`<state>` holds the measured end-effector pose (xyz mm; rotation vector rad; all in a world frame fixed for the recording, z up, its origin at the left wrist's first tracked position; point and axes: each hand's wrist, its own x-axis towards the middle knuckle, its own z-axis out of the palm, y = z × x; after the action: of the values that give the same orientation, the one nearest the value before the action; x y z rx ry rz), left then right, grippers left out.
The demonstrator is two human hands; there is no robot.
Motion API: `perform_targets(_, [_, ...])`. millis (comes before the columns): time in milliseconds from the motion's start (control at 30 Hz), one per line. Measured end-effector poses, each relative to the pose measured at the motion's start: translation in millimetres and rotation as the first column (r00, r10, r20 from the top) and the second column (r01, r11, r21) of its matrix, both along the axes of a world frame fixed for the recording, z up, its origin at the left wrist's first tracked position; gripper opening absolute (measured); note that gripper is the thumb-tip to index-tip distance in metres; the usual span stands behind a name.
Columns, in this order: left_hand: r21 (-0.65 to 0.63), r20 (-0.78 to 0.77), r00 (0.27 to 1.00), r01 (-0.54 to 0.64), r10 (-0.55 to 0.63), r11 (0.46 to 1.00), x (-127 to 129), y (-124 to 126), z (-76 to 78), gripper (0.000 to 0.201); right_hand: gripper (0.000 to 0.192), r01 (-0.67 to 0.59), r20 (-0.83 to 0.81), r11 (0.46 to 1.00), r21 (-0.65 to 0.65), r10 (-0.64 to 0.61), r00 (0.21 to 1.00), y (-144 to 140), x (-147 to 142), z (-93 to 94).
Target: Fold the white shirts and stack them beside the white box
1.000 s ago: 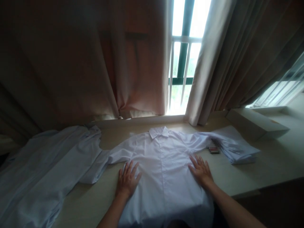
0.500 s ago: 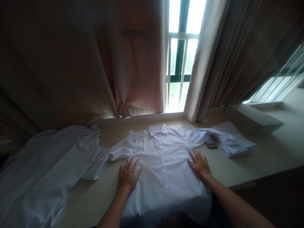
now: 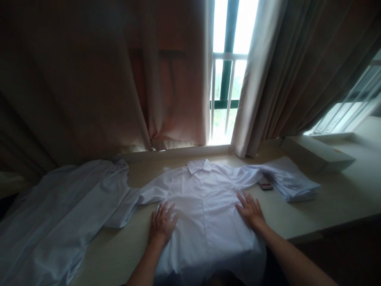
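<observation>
A white collared shirt (image 3: 205, 222) lies spread front up, its collar toward the window and its sleeves out to both sides. Its lower hem hangs at the table's near edge. My left hand (image 3: 162, 222) rests flat on the shirt's left side, fingers apart. On the right side of the shirt my right hand (image 3: 250, 210) also lies flat with spread fingers. Neither hand grips the cloth. The right sleeve reaches a folded stack of white clothing (image 3: 293, 176), and the left sleeve runs toward a heap of white garments (image 3: 62, 218).
A pale tabletop (image 3: 300, 218) runs along the window (image 3: 226, 79). Brown curtains (image 3: 178, 91) hang at its back edge. A pale box (image 3: 318, 153) stands at the back right. A small blurred-out item (image 3: 265, 183) lies beside the folded stack.
The view has tilted up slightly, so everything sits a little lower in the picture. Both hands stay flat at the same places on the shirt.
</observation>
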<state>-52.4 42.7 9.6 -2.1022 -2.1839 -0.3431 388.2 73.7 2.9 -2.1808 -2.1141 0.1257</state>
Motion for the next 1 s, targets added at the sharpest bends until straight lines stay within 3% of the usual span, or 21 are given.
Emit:
perform_targets(433, [-0.028,-0.019,1.000,-0.007,0.007,1.000,5.1,0.0,6.1,0.053,0.061,-0.009,0.001,1.000,-0.012,0.009,1.000,-0.7,0.8,5.6])
perform_targets(633, [-0.062,-0.027,1.000,0.001,-0.002,0.998,2.6,0.0,-0.3,0.056,0.062,-0.024,0.009,1.000,-0.020,0.024,1.000,-0.8,1.5,7.1])
perform_targets(833, [-0.088,-0.054,0.998,0.031,-0.036,0.996,-4.7,-9.5,-10.7,0.058,0.069,-0.203,-0.003,0.970,-0.132,0.204,0.979,9.7,32.5,20.3])
perform_targets(1000, [-0.053,-0.072,0.997,0.027,-0.031,0.998,-5.1,-16.4,-12.4,0.059,0.060,-0.224,0.029,0.975,-0.003,0.224,0.974,3.4,42.1,10.9])
